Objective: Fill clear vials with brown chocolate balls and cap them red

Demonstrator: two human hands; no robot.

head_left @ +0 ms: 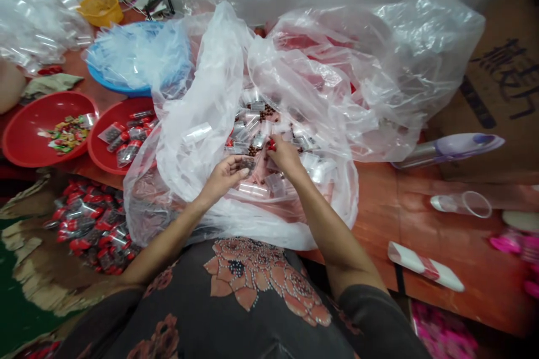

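Observation:
My left hand (pixel 225 178) is closed round a small clear container (pixel 248 164) with dark contents, its fingers curled with the palm partly up. Just right of it, my right hand (pixel 284 154) reaches down, with its fingers pinched on a small red cap (pixel 271 146). Both hands are over a large open plastic bag (pixel 202 95) whose rim is folded outward. Inside it lie many clear containers (pixel 252 189) and loose brown beads (pixel 268 114). The exact grip of the right fingertips is partly hidden.
At left stand a red bowl (pixel 21 129) with colourful bits, another red bowl (pixel 99 160) with capped containers, and a blue basin (pixel 122 88) of clear plastic pieces. Capped containers (pixel 96 219) fill a box below. A clear cup (pixel 474 204) and white roll (pixel 425 267) lie right.

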